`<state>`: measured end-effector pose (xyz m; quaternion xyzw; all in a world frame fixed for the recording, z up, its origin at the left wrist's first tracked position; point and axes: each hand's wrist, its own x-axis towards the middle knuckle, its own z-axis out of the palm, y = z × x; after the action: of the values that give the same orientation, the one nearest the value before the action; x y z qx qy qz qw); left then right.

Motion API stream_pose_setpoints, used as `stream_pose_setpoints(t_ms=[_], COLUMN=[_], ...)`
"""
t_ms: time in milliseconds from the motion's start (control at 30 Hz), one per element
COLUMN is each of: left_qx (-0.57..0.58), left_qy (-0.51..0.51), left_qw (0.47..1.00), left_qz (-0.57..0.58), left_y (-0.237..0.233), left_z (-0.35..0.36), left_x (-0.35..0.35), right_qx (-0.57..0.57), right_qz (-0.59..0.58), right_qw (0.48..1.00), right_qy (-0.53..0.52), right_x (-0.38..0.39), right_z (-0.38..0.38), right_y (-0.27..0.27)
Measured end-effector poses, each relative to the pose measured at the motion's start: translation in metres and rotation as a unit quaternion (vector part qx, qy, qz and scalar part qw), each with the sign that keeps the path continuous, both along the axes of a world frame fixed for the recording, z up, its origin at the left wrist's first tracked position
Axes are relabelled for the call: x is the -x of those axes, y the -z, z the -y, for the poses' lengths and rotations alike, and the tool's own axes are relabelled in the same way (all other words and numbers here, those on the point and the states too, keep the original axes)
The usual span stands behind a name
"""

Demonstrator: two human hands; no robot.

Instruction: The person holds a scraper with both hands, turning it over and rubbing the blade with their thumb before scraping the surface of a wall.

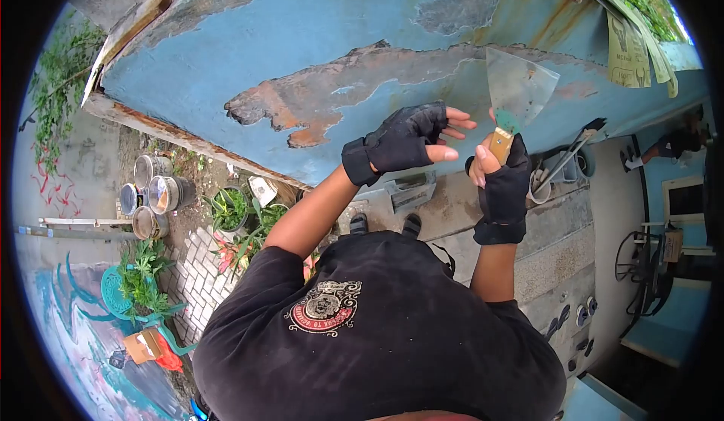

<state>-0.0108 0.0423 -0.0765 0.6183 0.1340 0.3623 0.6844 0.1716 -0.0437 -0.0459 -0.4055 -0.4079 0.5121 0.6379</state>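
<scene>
My right hand (504,183), in a black fingerless glove, is closed around the wooden handle of a putty knife (519,87). Its wide blade points up in front of the wall and has green marks near the handle. To its left, my left hand (411,140), gloved the same way, holds nothing, its fingers apart and reaching toward the knife without touching it. Behind both hands stands a blue wall (264,51) with peeling paint; a long bare patch (332,89) of grey and reddish surface runs across it.
Sandpaper sheets (630,51) hang over the wall's top right. Below the wall are a clear plastic bin (412,193) and a white bucket (540,187) with tools. Several paint cans (162,193) and potted plants (229,208) stand at left. Another person (679,145) is at far right.
</scene>
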Motion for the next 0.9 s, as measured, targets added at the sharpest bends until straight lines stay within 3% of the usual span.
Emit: stream_pose_setpoints(t_ms=[67, 133, 200, 233, 267, 300, 333, 367, 400, 433, 500, 533, 600, 633, 667, 700, 733, 767, 800, 833, 867, 900], left_qx=[-0.122, -0.143, -0.308, -0.539, -0.727, -0.57, -0.367, -0.393, -0.395, -0.357, -0.322, -0.342, -0.384, -0.404, -0.423, -0.269, -0.272, -0.31, -0.343, -0.339, -0.366, -0.394], left_qy=[0.005, 0.008, 0.041, -0.04, -0.119, -0.022, 0.077, -0.072, -0.068, -0.074, -0.079, -0.061, -0.022, -0.003, 0.015, 0.055, 0.057, 0.037, 0.017, 0.02, 0.051, 0.079], left_qw=[0.987, 0.985, 0.932, 0.836, 0.676, 0.804, 0.863, 0.894, 0.894, 0.91, 0.924, 0.914, 0.892, 0.881, 0.869, 0.932, 0.931, 0.915, 0.896, 0.897, 0.863, 0.824], left_qz=[-0.101, -0.093, -0.188, -0.09, 0.019, -0.166, -0.338, -0.202, -0.2, -0.196, -0.192, -0.209, -0.236, -0.247, -0.258, -0.237, -0.235, -0.257, -0.282, -0.284, -0.344, -0.4], left_y=[-0.001, 0.021, 0.029, 0.058, 0.083, 0.064, 0.044, 0.067, 0.073, 0.078, 0.077, 0.077, 0.074, 0.072, 0.07, 0.053, 0.051, 0.05, 0.05, 0.052, 0.056, 0.059], left_z=[0.002, 0.001, 0.005, -0.002, -0.009, 0.002, 0.017, 0.02, 0.023, 0.023, 0.021, 0.02, 0.018, 0.018, 0.02, 0.024, 0.025, 0.025, 0.026, 0.028, 0.026, 0.019], left_x=[0.011, 0.01, 0.011, 0.016, 0.021, 0.017, 0.012, 0.017, 0.019, 0.021, 0.025, 0.028, 0.028, 0.027, 0.027, 0.034, 0.035, 0.036, 0.039, 0.042, 0.041, 0.036], right_qx=[-0.01, 0.009, -0.034, 0.034, 0.1, -0.006, 0.021, -0.022, -0.065, -0.066, -0.042, -0.044, -0.03, 0.0, 0.0, -0.069, -0.138, -0.12, -0.121, -0.083, -0.045, 0.0], right_qz=[0.004, -0.01, -0.073, -0.054, -0.036, 0.015, 0.046, 0.098, 0.15, 0.151, -0.072, -0.075, -0.064, -0.041, -0.04, 0.057, 0.154, 0.015, 0.014, -0.064, -0.139, -0.147], right_qw=[1.0, 0.996, 0.973, 0.962, 0.945, 0.977, 0.991, 0.995, 0.984, 0.983, 0.995, 0.995, 0.986, 0.999, 0.999, 0.985, 0.938, 0.965, 0.965, 0.992, 0.985, 0.977], right_qy=[-0.02, -0.087, -0.215, -0.264, -0.309, -0.212, -0.126, -0.028, 0.071, 0.075, -0.059, -0.054, -0.15, -0.001, 0.005, 0.144, 0.278, 0.232, 0.232, 0.07, -0.094, -0.153], right_x=[0.001, 0.008, 0.026, 0.03, 0.034, 0.05, 0.05, 0.049, 0.049, 0.045, 0.046, 0.05, 0.061, 0.072, 0.064, 0.052, 0.042, 0.043, 0.047, 0.054, 0.061, 0.073], right_z=[0.002, 0.007, 0.01, 0.012, 0.012, 0.009, 0.007, 0.003, 0.001, 0.005, 0.013, 0.015, 0.016, 0.014, 0.01, 0.001, -0.004, 0.002, 0.01, 0.02, 0.028, 0.029], right_y=[0.007, 0.014, 0.017, 0.016, 0.015, 0.033, 0.039, 0.049, 0.056, 0.057, 0.048, 0.051, 0.057, 0.059, 0.064, 0.069, 0.073, 0.061, 0.047, 0.035, 0.03, 0.03])
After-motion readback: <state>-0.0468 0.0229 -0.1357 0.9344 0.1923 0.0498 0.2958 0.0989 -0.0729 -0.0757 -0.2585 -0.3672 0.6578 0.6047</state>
